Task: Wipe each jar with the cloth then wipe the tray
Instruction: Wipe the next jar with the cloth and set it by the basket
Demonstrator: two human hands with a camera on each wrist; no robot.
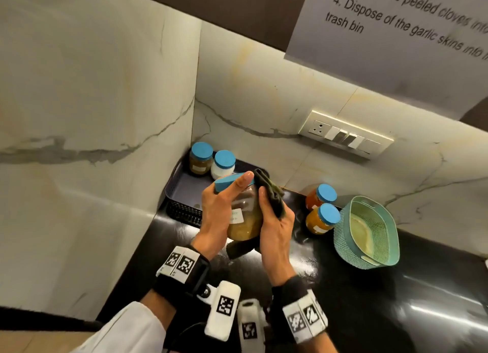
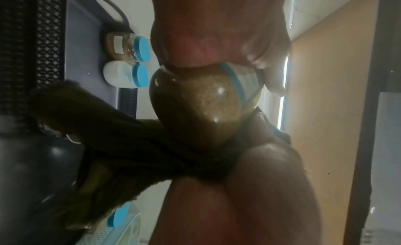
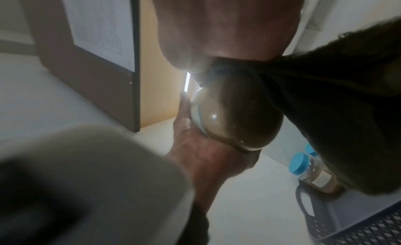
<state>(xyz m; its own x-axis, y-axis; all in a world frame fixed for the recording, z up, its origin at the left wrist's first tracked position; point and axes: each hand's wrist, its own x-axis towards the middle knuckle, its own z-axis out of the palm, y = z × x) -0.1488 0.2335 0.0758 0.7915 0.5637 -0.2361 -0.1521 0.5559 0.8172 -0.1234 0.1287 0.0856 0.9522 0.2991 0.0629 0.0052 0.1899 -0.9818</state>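
Between the two hands, above the black counter (image 1: pixel 369 286), a glass jar (image 1: pixel 244 220) with a blue lid (image 1: pixel 228 183) hangs tilted, lid toward the far wall. The left hand (image 1: pixel 219 210) wraps its fingers round the jar's left side, forefinger laid along the lid. The right hand (image 1: pixel 274 228) grips a dark green cloth (image 1: pixel 272 191) and presses it against the jar's right side; cloth folds stick up past the fingertips, and more hangs under the jar (the left wrist view shows it draped below the glass).

Just beyond the left hand sits the dark tray (image 1: pixel 182 191), tucked into the corner where two marble walls meet, so its left and far edges have no room. Two blue-lidded jars stand at the tray's far end, a brown-filled one (image 1: pixel 201 160) and a white-filled one (image 1: pixel 223 165), touching or nearly so; the near part of the tray floor is bare.

Right of the right hand, two orange-filled jars (image 1: pixel 320 207) stand on the counter close together, and just beyond them is a teal basket (image 1: pixel 343 236). Counter near the wrists and farther right lies open, shiny and dark.
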